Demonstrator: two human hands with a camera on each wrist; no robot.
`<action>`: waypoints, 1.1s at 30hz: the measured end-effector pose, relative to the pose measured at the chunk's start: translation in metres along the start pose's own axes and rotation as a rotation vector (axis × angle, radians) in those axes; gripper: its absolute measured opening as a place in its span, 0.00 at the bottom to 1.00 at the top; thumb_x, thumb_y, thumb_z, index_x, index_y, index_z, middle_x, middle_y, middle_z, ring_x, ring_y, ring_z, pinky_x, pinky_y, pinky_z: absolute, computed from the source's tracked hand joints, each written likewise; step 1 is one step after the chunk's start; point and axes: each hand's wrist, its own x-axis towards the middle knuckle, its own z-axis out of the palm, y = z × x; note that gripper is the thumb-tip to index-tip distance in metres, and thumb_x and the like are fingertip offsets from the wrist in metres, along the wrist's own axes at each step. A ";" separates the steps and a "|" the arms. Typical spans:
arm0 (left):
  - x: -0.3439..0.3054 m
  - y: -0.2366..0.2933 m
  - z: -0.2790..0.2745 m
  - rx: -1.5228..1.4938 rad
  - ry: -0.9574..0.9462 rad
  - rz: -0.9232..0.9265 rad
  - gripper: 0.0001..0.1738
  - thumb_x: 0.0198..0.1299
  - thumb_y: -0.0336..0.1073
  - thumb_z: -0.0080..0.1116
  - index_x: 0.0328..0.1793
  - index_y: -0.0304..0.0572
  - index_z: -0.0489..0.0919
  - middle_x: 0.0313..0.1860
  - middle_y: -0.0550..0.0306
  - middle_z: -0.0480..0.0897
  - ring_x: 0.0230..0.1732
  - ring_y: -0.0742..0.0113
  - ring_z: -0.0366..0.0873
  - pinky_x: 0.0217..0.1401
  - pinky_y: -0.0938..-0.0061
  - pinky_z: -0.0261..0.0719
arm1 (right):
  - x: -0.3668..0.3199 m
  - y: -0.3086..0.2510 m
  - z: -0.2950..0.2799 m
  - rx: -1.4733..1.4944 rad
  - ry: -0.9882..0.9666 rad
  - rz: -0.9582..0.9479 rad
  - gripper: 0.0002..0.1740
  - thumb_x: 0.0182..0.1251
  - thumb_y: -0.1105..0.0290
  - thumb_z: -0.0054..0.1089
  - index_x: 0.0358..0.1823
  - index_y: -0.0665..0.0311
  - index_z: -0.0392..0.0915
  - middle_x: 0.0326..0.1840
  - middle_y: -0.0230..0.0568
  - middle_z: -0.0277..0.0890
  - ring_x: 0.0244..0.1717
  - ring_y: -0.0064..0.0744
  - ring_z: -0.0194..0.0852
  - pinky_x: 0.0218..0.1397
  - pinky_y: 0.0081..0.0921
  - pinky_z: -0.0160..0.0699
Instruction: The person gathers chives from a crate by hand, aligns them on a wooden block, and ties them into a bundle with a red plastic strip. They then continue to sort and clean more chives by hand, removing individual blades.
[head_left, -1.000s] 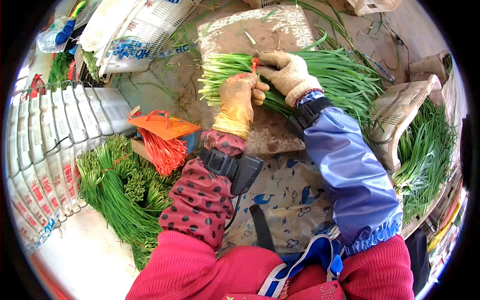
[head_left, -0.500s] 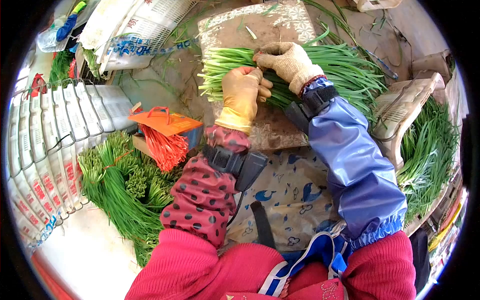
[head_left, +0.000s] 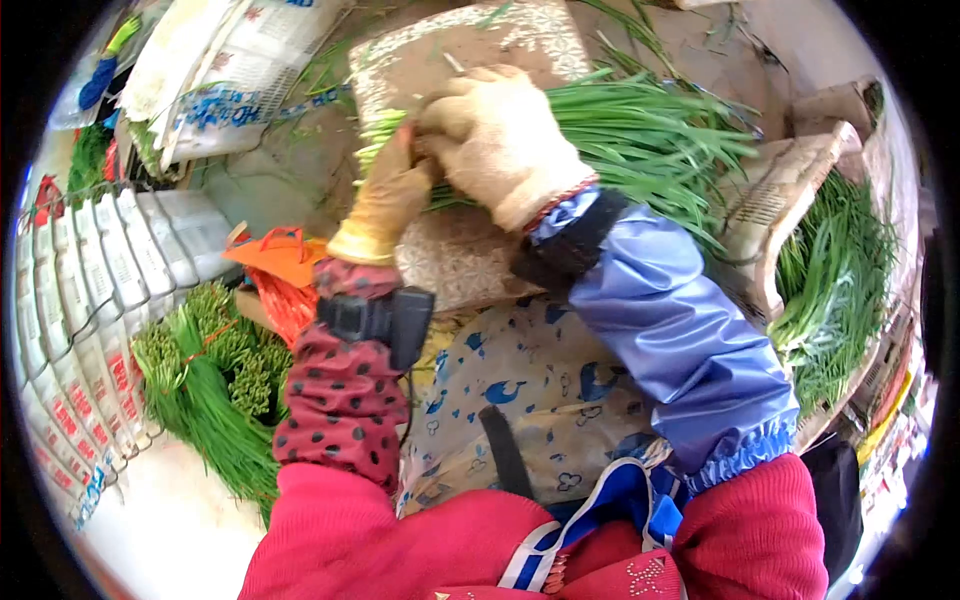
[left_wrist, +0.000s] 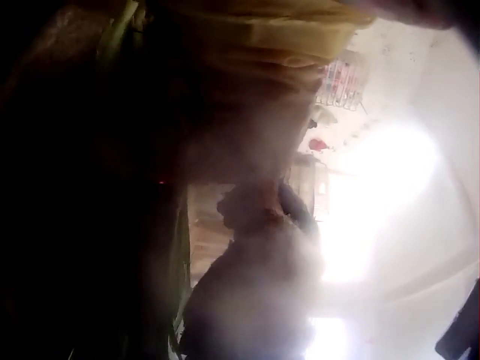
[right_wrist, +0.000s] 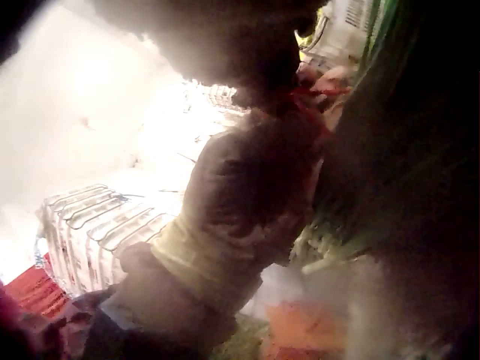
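Working two gloved hands over one bunch of green stalks (head_left: 650,130), you face one patterned board (head_left: 455,275). At far left stands a row of white crates (head_left: 115,260), beside a pile of cut greens (head_left: 215,400); its bunches overlap too closely to count. One orange packet (head_left: 282,252) sits between the crates and your left sleeve. Your left hand (head_left: 385,200), in yellow, bends its fingers at the bunch's pale stem ends, near the board's left edge, pinching one red tie (right_wrist: 324,92). Your right hand (head_left: 505,140), in pale knit, meets it there, fingers bent and pinching that same tie. Some board surface shows between your hands and its near edge, while the leaves run past its right edge. Close by on the right, one tilted crate (head_left: 785,205) leaves little room before more greens (head_left: 835,290).
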 end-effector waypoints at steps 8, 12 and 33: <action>-0.011 0.012 0.005 -0.344 -0.045 -0.058 0.16 0.66 0.30 0.58 0.59 0.35 0.80 0.48 0.60 0.86 0.50 0.72 0.79 0.59 0.75 0.74 | 0.003 -0.003 -0.004 0.135 -0.023 0.434 0.11 0.55 0.61 0.65 0.36 0.56 0.88 0.39 0.43 0.85 0.46 0.48 0.83 0.55 0.40 0.78; -0.010 0.005 0.042 0.444 0.348 0.382 0.16 0.62 0.30 0.60 0.56 0.38 0.82 0.48 0.51 0.87 0.53 0.52 0.83 0.71 0.57 0.67 | 0.007 0.007 -0.008 0.151 -0.101 0.660 0.13 0.57 0.60 0.62 0.37 0.58 0.88 0.39 0.46 0.85 0.45 0.50 0.84 0.53 0.42 0.80; -0.013 -0.029 0.087 0.320 0.710 0.433 0.20 0.60 0.27 0.66 0.58 0.54 0.81 0.58 0.64 0.85 0.65 0.64 0.79 0.77 0.52 0.60 | -0.076 0.119 -0.106 -0.586 -0.906 0.388 0.76 0.27 0.63 0.89 0.81 0.49 0.45 0.79 0.51 0.54 0.78 0.55 0.53 0.75 0.49 0.62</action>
